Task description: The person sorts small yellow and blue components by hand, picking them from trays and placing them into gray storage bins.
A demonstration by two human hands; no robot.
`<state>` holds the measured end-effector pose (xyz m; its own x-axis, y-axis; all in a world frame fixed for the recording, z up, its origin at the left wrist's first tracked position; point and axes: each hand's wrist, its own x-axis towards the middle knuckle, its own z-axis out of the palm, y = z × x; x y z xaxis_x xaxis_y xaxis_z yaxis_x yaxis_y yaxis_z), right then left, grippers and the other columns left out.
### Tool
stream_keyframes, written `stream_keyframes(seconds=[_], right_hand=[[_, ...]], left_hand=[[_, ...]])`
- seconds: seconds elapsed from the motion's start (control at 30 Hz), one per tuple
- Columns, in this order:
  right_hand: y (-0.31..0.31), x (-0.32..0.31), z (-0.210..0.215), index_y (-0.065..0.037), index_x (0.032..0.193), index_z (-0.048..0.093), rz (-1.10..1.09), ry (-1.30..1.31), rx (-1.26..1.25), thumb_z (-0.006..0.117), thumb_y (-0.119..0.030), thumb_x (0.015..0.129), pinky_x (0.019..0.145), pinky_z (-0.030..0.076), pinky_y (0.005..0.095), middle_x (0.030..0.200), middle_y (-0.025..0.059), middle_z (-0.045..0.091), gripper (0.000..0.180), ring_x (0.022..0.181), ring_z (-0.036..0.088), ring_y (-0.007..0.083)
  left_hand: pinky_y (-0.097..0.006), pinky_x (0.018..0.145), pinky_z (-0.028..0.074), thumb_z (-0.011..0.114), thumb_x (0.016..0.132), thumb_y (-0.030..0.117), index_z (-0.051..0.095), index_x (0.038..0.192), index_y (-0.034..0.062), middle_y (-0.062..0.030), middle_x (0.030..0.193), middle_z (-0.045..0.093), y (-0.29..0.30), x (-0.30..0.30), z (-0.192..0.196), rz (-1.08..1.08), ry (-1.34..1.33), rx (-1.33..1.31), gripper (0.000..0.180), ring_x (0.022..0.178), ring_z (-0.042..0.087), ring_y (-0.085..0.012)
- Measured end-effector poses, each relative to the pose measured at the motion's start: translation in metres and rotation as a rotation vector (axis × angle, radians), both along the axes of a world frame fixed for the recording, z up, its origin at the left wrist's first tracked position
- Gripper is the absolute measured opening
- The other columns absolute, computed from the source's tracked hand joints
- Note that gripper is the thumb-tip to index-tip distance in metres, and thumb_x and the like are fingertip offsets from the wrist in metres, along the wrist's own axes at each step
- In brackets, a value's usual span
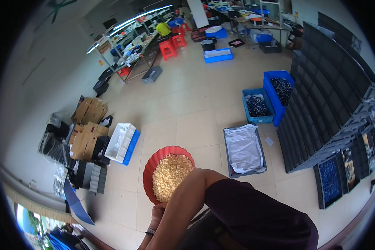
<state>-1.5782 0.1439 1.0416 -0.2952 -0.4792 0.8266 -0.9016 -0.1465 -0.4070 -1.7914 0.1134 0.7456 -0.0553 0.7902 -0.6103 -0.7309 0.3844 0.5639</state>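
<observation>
Head view: red basin (147, 177) sitting low in front of the wearer, bits (167, 179) heaping inside it. What looks to be the left hand (157, 212) is meeting its near rim; fingers seeming curled there, probably steadying the side nearest the body. Forearm covering part of the contact, so cannot tell how tightly they are closing or on what. Right forearm (181, 200) crossing close to the basin, elbow bending sharply; right hand lying out of sight, fingers unknown. Whether floor or grip is bearing the basin's weight: cannot tell.

Basin wall flaring and fluting, smooth like plastic; the flare probably keeping the loose load in. Bits showing pale yellow, small, irregular, dry-looking. Bracelet (151, 230) circling the wrist below the basin; dark sleeve (254, 208) draping soft to its right.

Left of the basin, a white-and-blue bin (131, 148) standing tilted in view; beyond it, brown cartons (86, 141) leaning flat, likely to save room. Right of the basin, a sheet (243, 146) lining a grey tray (260, 146), wrinkling, perhaps shielding contents. Farther right, black crates (321, 104) rising ribbed and rigid, presumably nesting for storage.
</observation>
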Motion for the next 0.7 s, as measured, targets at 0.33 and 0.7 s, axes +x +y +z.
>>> stream_keyframes(seconds=[0.33,0.7], right_hand=[[0.193,-0.126,-0.015,-0.006,0.089,0.066,-0.446,0.070,-0.199,0.060,-0.011,0.084,0.068,0.049,0.0359,0.076,0.0072,0.063,0.010,0.073,0.059,0.0204],[0.551,-0.086,-0.105,-0.007,0.103,0.065,-1.392,-0.340,-0.350,0.068,-0.003,0.073,0.072,0.048,0.0292,0.097,0.0046,0.060,0.031,0.083,0.058,0.0192]], left_hand=[[-0.042,0.093,0.050,0.050,0.074,-0.005,0.039,0.125,-0.0075,-0.0168,0.121,0.052,0.256,-0.089,0.052,-0.178,-0.060,0.153,0.052,0.107,0.056,-0.0302],[-0.051,0.101,0.044,0.047,0.068,-0.010,0.033,0.133,-0.0044,-0.0191,0.131,0.045,0.525,-0.086,0.081,-0.363,0.028,0.105,0.067,0.117,0.049,-0.0385]])
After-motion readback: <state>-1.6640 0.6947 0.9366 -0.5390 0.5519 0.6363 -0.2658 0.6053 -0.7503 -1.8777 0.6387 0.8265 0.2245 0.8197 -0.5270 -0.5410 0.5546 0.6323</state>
